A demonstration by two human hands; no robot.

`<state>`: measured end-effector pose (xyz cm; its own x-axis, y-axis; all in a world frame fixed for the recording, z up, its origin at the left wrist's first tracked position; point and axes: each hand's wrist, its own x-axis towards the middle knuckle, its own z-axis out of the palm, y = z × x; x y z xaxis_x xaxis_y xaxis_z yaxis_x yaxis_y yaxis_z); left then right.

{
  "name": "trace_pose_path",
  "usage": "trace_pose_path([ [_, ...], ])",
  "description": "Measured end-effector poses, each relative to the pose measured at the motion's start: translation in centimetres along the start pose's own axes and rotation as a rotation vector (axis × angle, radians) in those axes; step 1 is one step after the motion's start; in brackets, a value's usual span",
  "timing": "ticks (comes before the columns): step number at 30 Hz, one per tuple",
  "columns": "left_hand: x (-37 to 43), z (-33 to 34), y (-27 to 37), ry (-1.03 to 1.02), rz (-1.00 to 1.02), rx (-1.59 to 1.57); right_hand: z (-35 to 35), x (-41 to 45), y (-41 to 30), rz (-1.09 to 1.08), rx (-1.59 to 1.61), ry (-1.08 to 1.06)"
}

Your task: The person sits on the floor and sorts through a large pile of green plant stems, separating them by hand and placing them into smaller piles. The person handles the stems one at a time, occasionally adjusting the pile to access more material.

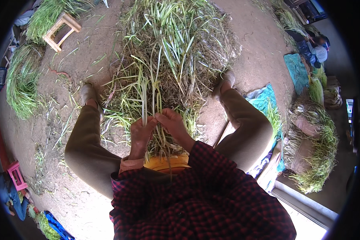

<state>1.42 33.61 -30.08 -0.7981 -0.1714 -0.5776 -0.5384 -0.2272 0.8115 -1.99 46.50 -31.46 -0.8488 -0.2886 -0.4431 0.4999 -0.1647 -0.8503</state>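
My left hand [142, 133] grips a few long, pale green stalks [144, 99] of a leafy vegetable that looks like garlic shoots or scallions. Close beside it, fingertips nearly touching, my right hand [174, 122] pinches a yellowish stalk [159, 97]. Thin yellowed leaves and stringy ends [165, 141] dangle below both hands. A large heap of the same plants [180, 54] lies on the ground between my feet, green and white on top and brown and tangled underneath. Under the hanging ends, between my thighs, part of an orange object [168, 162] shows.
A wooden stool [63, 31] lies tipped at the upper left, near green bundles [22, 81]. More bundles [315, 150] and a teal sheet [297, 72] lie at the right, where another person [315, 49] sits. A pink stool [17, 175] stands left, near another person's legs [16, 201].
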Motion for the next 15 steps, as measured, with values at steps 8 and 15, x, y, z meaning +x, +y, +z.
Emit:
trace_pose_path([
  [8,0.5,-0.5,0.4,0.171,0.075,-0.108,-1.1,-1.1,1.4,-0.209,-1.197,-0.028],
  [15,1.5,-3.3,2.1,0.309,0.267,-0.280,-4.8,-4.6,6.8,-0.060,-1.644,-0.710],
])
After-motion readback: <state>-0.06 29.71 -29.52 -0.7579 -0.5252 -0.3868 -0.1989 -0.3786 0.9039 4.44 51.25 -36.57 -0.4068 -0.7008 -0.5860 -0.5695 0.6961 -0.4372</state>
